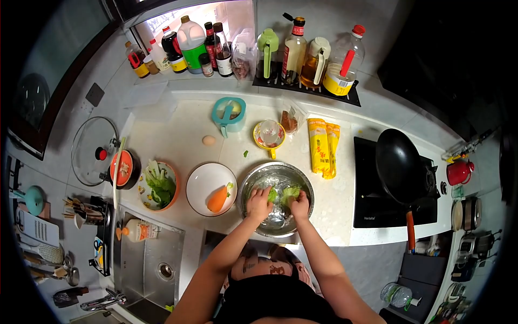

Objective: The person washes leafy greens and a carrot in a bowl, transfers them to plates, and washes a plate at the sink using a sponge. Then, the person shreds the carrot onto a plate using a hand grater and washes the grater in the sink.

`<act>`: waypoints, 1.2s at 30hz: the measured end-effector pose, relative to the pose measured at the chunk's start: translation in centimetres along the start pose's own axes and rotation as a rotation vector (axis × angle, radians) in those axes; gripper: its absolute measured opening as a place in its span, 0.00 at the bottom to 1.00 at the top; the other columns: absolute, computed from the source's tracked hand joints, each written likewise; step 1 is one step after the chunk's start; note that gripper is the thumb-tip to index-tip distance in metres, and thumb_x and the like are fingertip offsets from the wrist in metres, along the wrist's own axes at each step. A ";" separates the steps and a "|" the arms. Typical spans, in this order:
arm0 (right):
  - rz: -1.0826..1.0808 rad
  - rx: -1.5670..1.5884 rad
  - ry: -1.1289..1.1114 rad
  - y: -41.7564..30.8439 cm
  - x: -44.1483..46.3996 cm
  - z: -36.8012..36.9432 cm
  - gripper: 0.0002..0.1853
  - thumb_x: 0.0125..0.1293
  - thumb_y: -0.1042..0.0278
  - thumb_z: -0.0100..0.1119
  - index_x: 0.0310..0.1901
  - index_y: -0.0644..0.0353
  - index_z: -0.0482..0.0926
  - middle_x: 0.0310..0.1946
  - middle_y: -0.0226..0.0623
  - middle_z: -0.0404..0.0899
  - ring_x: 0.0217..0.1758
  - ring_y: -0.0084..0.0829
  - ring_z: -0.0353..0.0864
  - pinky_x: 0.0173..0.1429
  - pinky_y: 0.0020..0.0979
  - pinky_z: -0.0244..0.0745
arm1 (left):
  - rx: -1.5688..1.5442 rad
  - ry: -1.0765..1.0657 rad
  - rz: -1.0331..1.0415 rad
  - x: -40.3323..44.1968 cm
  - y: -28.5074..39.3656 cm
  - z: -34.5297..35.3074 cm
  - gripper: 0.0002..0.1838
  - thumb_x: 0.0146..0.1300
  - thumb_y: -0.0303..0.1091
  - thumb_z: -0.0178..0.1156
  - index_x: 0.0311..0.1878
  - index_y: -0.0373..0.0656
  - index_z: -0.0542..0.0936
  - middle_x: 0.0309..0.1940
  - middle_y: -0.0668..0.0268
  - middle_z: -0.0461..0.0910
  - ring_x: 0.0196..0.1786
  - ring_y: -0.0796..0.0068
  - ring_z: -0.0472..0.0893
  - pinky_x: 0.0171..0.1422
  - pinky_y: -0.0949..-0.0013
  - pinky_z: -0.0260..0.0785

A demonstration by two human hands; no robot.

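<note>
Leaf [290, 194], ruffled, pinched by right fingers [295, 203] in round, shiny metal bowl [245, 186]; left fingers [263, 194]: grip unclear.

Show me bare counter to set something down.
One free patch lies right of the metal basin, below the yellow packets and left of the cooktop. Another lies left of the teal pitcher, above the egg. Crowded: the basin, white dish and greens bowl, standing nearly edge to edge.
</note>
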State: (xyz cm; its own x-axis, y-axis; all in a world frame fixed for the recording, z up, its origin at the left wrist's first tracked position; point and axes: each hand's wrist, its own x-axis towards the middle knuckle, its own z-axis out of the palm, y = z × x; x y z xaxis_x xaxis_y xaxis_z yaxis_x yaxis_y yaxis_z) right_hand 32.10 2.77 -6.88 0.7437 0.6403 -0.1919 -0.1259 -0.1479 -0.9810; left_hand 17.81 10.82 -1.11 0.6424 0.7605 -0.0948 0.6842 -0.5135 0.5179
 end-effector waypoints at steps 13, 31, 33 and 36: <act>0.745 0.465 -0.110 -2.3 -0.7 2.8 0.11 0.63 0.61 0.47 0.41 0.57 0.74 0.38 0.35 0.74 0.35 0.28 0.74 0.39 0.29 0.69 | -0.872 0.010 -0.219 2.7 -1.4 4.7 0.33 0.52 0.26 0.56 0.64 0.48 0.60 0.55 0.49 0.65 0.57 0.55 0.67 0.62 0.64 0.57; 0.395 0.490 -0.056 -8.5 -2.8 1.1 0.20 0.64 0.51 0.46 0.38 0.61 0.76 0.29 0.31 0.77 0.32 0.26 0.76 0.38 0.25 0.71 | -0.527 0.394 0.274 -0.6 4.6 -6.0 0.30 0.44 0.19 0.56 0.55 0.48 0.69 0.43 0.55 0.73 0.44 0.52 0.75 0.45 0.59 0.70; 0.414 0.484 -0.094 -8.2 -3.1 1.6 0.22 0.64 0.48 0.46 0.41 0.62 0.74 0.32 0.33 0.76 0.34 0.26 0.76 0.40 0.25 0.71 | -0.486 0.278 0.177 -0.6 3.7 -5.0 0.31 0.45 0.20 0.57 0.56 0.50 0.68 0.43 0.54 0.73 0.45 0.51 0.74 0.45 0.59 0.70; 0.476 0.715 -0.124 -8.6 -3.4 2.7 0.24 0.65 0.46 0.42 0.46 0.61 0.72 0.39 0.36 0.76 0.38 0.26 0.75 0.45 0.26 0.70 | -0.515 0.332 0.162 -0.5 2.5 -4.6 0.30 0.46 0.23 0.58 0.57 0.47 0.67 0.43 0.53 0.73 0.44 0.51 0.74 0.46 0.59 0.69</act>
State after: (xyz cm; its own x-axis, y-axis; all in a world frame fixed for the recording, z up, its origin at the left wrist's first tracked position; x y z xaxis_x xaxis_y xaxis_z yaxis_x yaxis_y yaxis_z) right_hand 28.87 3.90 2.14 0.4354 0.7141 -0.5481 -0.8191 0.0617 -0.5703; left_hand 17.63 11.00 4.12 0.5257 0.8146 0.2450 0.2804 -0.4379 0.8542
